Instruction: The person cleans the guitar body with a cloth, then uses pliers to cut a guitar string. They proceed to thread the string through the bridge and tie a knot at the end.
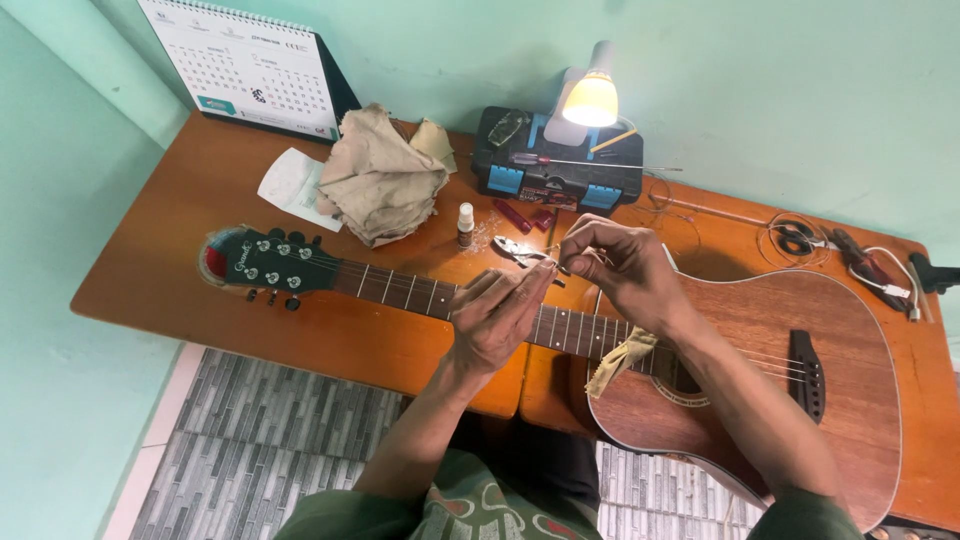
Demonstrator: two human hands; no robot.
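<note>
A wooden tabletop (180,290) is set against a pale green wall, and a guitar (760,370) is laid flat across it, its long axis running along the front edge, headstock toward the left edge and body at the right front corner. A heap of cloth (380,180) and a black toolbox (555,165) under a lit lamp (590,100) are placed near the back edge. Both hands are raised over the neck, just above the frets. The left hand (500,315) is held open, fingers straight and together. The right hand (625,265) is pinched shut on a thin string (585,252), barely visible, stretched toward the left hand's fingertips. Pliers (520,250) lie just behind the hands, the left one nearer.
</note>
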